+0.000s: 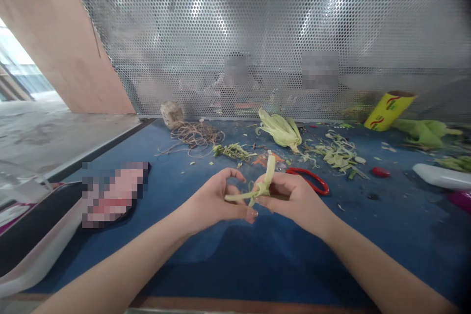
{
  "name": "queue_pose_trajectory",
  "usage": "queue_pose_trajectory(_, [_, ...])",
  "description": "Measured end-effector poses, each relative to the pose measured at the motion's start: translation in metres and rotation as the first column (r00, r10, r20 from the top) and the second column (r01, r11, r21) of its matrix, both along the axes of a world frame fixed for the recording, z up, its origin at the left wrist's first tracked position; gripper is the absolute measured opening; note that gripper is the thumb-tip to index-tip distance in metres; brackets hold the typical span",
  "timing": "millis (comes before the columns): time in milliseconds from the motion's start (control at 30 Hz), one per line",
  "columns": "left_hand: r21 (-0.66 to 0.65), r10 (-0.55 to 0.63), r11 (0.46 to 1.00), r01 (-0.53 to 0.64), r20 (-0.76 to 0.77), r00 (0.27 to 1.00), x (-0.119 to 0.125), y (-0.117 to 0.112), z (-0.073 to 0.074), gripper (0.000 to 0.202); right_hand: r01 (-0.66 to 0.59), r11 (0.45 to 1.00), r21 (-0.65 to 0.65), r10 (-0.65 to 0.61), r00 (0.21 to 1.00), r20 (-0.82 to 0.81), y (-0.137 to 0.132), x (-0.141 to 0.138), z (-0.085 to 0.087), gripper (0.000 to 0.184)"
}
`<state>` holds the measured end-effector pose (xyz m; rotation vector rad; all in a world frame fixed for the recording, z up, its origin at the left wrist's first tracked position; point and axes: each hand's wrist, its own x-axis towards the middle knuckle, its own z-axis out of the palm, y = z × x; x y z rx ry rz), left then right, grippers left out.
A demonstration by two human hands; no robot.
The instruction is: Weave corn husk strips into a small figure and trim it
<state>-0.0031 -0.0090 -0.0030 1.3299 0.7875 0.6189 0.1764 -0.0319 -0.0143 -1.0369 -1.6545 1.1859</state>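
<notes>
A pale green, knotted strip of corn husk [262, 188] is pinched between the thumb and fingers of my right hand [294, 198]. One end stands up and the other points left. My left hand [221, 196] is curved around the left end, its thumb and fingers apart; it does not grip the strip. Behind my right hand lie red-handled scissors [319, 182], their blades mostly hidden. Farther back rests a bunch of corn husks [280, 130], spread open at the upper left and narrowing to a stub.
Brown twine [195, 135] trails from a ball [172, 114] at the back left. Green scraps [340, 154] litter the blue tabletop [228, 265]. A yellow tube [389, 110] leans near the perforated metal screen [275, 34]. At left are a blurred-out phone-like item [119, 194] and a black-and-white tray [47, 255].
</notes>
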Motion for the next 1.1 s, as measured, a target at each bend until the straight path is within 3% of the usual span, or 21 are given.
queue_pose_trajectory(200, [0.012,0.041,0.999,-0.042,0.064,0.997,0.001,0.002,-0.008,0.05,-0.127,0.968,-0.216,0.11,0.99,-0.086,-0.004,-0.005,0.005,0.026])
queue_pose_trajectory(367, [0.017,-0.003,1.0,0.003,0.037,0.999,0.002,-0.002,-0.007,0.049,0.006,0.985,-0.17,-0.021,0.996,-0.092,-0.001,-0.003,0.003,0.012])
queue_pose_trajectory(500, [-0.008,-0.053,0.999,0.053,-0.02,0.998,0.0,-0.005,-0.002,0.048,0.091,0.991,-0.102,-0.108,0.977,-0.183,0.006,0.004,0.0,0.013])
queue_pose_trajectory(600, [-0.01,-0.116,0.993,0.116,-0.039,0.992,-0.003,-0.006,0.003,0.043,0.093,0.991,-0.098,-0.111,0.972,-0.205,0.007,0.006,0.0,0.015])
queue_pose_trajectory(733, [0.054,-0.2,0.976,0.211,-0.16,0.967,-0.006,-0.007,0.011,0.039,0.024,0.993,-0.114,-0.037,0.993,-0.112,0.003,0.005,0.005,0.014])
queue_pose_trajectory(833, [0.222,-0.061,0.967,0.128,-0.289,0.955,-0.006,-0.007,0.017,0.027,0.015,0.988,-0.156,-0.02,0.999,-0.032,-0.001,0.003,0.008,0.016])
queue_pose_trajectory(933, [0.389,0.086,0.918,0.078,-0.387,0.918,-0.004,-0.006,0.02,0.032,0.005,0.985,-0.173,0.003,0.999,0.045,-0.005,0.0,0.009,0.022])
queue_pose_trajectory(1000, [0.429,0.102,0.898,0.098,-0.419,0.902,-0.002,-0.007,0.021,0.032,-0.001,0.991,-0.131,0.013,0.996,0.09,-0.006,-0.002,0.009,0.02])
queue_pose_trajectory(1100, [0.405,0.09,0.909,0.099,-0.422,0.902,-0.001,-0.009,0.021,0.031,0.014,0.999,-0.051,-0.009,0.994,0.107,-0.006,-0.005,0.007,0.016])
